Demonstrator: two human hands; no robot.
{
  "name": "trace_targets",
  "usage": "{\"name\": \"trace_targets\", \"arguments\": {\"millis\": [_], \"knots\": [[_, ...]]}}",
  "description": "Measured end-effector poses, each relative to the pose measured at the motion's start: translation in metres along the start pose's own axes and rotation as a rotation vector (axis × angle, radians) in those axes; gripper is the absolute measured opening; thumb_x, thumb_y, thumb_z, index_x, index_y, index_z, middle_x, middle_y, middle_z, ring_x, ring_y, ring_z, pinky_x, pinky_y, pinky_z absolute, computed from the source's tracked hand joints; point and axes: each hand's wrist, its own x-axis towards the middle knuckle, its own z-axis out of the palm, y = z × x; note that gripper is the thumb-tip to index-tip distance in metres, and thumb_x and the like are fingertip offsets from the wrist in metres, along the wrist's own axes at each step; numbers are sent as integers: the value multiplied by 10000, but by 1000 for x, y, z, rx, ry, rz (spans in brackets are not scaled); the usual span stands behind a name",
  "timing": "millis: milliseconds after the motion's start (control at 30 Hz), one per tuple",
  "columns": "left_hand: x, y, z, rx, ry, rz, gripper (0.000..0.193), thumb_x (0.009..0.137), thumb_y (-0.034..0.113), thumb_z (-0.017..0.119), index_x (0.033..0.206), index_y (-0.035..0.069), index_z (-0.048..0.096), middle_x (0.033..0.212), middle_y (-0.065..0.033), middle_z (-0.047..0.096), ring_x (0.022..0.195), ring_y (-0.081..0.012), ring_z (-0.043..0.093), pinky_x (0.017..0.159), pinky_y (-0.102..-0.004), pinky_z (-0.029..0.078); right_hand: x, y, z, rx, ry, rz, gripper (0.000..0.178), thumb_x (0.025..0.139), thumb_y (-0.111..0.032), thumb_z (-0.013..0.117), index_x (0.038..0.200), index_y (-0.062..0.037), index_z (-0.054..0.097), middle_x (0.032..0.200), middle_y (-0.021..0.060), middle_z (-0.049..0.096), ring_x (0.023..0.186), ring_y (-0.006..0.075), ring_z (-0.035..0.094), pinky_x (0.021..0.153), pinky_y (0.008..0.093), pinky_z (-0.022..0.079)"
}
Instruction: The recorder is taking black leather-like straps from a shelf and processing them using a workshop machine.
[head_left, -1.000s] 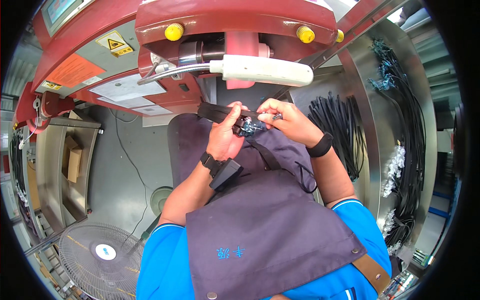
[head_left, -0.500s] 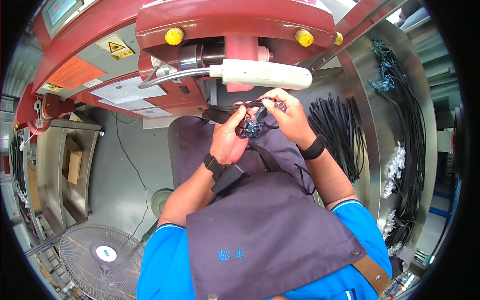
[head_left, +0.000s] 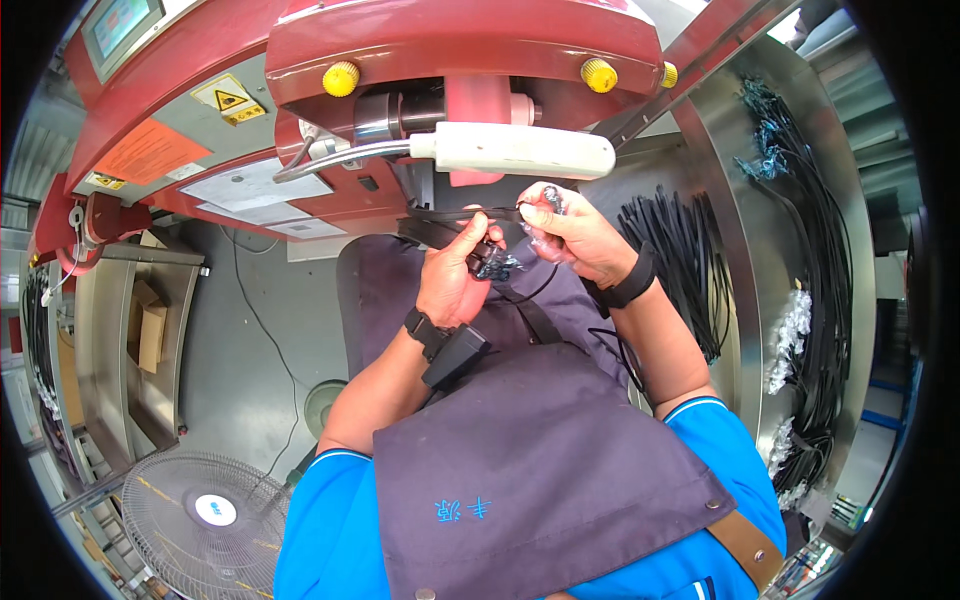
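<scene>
Below the white bar-shaped lamp [head_left: 525, 152], my left hand [head_left: 450, 285] is closed around a small bundle of flat black straps [head_left: 428, 233]. Dark, shiny ends [head_left: 495, 265], seemingly covered in clear film, poke out past its fingers. To the right, my right hand [head_left: 590, 243] pinches one black strap at finger and thumb, with a glossy end and some clear film among its fingers. The strap stretches between both hands. A thin black cord hangs in a loop over my dark apron [head_left: 540, 430]. What lies inside the palms is hidden.
Ahead stands a red machine [head_left: 460, 45] with a pink roller [head_left: 475, 110] and yellow knobs. On the right, more black straps [head_left: 675, 265] lie beside a metal trough [head_left: 735, 240] of straps with film-wrapped ends. A fan [head_left: 190, 540] stands at lower left; a cable [head_left: 262, 320] crosses the floor.
My right hand has shifted a little right and away from my left hand, drawing out a strap end. My left hand keeps its hold on the bundle.
</scene>
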Motion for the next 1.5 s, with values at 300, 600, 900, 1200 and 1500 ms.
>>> {"name": "trace_targets", "arguments": {"millis": [300, 600, 900, 1200, 1500], "knots": [[3, -2, 1, 11, -40, 20, 141, 886, 71, 610, 1024, 42, 602, 865, -83, 644, 785, -157, 604, 717, -287, 501, 6, 5, 8, -465, 111, -341, 119, 875, -102, 629, 946, -9, 610, 748, 0, 605, 619, 43, 539, 573, 195, 434], [1, 0, 14, -58, 64, -2, 101, 892, 98, 610, 946, 19, 644, 913, -75, 656, 815, -143, 600, 731, -284, 499, 13, 4, 12, -373, 217, -419, 105, 899, -107, 597, 916, -5, 581, 759, 15, 610, 680, 55, 533, 621, 205, 435], [6, -3, 5, -75, 66, -23, 170, 920, 133, 576, 1009, -9, 607, 921, -75, 620, 833, -135, 576, 767, -285, 489, 22, -8, 10, -552, 235, -380, 146, 888, -159, 613, 893, -13, 618, 689, -13, 587, 609, 41, 497, 554, 208, 403], [7, -3, 6, -90, 62, 12, 109, 895, 110, 610, 966, 34, 642, 969, -78, 666, 841, -141, 602, 748, -292, 499, 28, -12, 8, -535, 210, -328, 207, 884, -158, 622, 1003, 11, 632, 712, -4, 601, 620, 42, 499, 556, 207, 406], [8, -3, 9, -89, 67, -2, 198, 919, 125, 575, 1045, -26, 604, 948, -70, 619, 842, -135, 566, 778, -283, 480, 32, -7, 2, -493, 218, -355, 171, 888, -134, 613, 984, 8, 626, 725, 3, 606, 613, 42, 487, 562, 201, 403]]}}
